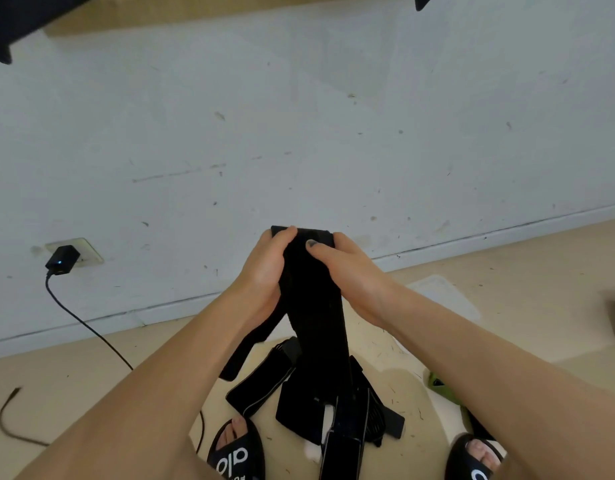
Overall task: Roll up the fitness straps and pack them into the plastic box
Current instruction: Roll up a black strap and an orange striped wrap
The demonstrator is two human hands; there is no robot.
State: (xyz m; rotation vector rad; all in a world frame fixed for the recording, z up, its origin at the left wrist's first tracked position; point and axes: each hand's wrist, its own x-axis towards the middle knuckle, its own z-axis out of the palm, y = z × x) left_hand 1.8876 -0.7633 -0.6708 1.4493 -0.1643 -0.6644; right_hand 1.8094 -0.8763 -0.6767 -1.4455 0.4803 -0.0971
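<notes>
a home room: scuffed white wall (299, 116), wall socket (81, 252), slippers (235, 455).

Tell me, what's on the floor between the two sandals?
A heap of black straps lies on the floor between the left sandal and the right sandal; the head view shows it.

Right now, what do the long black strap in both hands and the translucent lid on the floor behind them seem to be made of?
The long black strap held by the left hand and right hand looks like matte woven or elastic fabric: it drapes and folds limply without shine. The translucent lid looks like frosted plastic, probably rigid: flat, pale, with rounded corners and a raised rim.
</notes>
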